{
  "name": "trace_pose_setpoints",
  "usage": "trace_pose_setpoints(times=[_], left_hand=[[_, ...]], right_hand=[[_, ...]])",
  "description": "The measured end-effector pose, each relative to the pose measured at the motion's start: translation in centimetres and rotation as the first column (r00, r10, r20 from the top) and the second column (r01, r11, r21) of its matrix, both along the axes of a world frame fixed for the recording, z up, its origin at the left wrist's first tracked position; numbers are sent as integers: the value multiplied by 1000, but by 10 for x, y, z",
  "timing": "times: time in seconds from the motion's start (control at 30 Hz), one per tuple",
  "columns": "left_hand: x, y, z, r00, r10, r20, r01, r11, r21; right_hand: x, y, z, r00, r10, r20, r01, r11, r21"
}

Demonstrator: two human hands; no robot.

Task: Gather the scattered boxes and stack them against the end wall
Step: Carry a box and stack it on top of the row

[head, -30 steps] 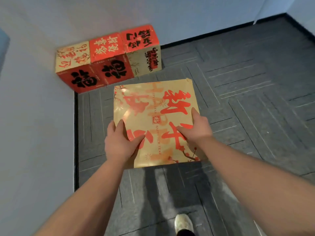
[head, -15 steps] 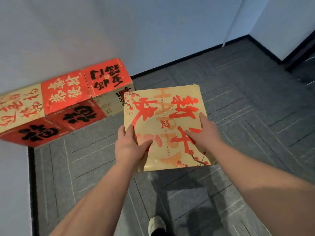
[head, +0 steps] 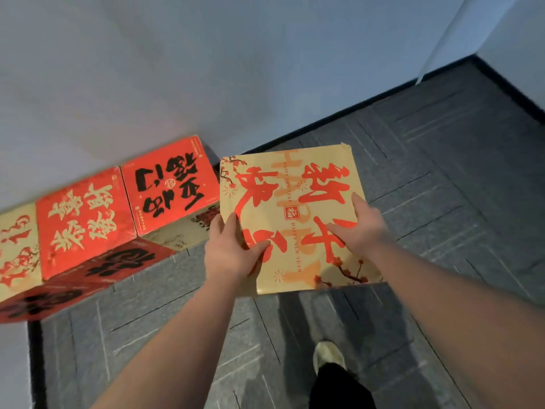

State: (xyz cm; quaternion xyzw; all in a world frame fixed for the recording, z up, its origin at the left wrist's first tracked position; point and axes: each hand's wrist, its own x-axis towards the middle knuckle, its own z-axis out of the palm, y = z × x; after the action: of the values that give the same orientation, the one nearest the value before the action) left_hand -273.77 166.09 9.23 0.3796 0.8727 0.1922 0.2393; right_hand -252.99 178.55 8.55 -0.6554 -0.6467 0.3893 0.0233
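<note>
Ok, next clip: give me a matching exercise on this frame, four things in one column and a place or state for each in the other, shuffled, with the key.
Things
1. gold box
2. red box with black characters
3. red box with cream characters
4. shoe

Places or states
A. middle of the row along the wall
B. on the carpet, below the arms
C. held off the floor in both hands
D. right end of the row, next to the held box

Pairs: 1-C, 2-D, 3-A, 4-B

Pale blue-grey walls (head: 265, 69) meet dark grey carpet tiles (head: 442, 172) at a black skirting strip (head: 383, 98); another wall corner (head: 513, 39) stands to my right.
</note>
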Motion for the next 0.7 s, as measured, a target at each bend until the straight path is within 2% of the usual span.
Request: trace_pose_setpoints(times=[0.17, 0.4, 0.53, 0.7], left_hand=[[-20, 89, -19, 998, 13, 67, -11, 999, -33], [-64, 197, -29, 986, -61, 157, 59, 998, 22], [-96, 242, -43, 982, -31, 187, 22, 998, 50], [-125, 267, -87, 991, -23, 134, 23, 1000, 2]], right_hand=[[-22, 90, -5, 995, 60, 76, -68, 992, 110], [-64, 192, -1, 985, 60, 161, -82, 988, 131], [-97, 235, -21, 988, 34, 151, -56, 988, 141], [-131, 271, -64, 984, 61, 168, -75, 994, 82]])
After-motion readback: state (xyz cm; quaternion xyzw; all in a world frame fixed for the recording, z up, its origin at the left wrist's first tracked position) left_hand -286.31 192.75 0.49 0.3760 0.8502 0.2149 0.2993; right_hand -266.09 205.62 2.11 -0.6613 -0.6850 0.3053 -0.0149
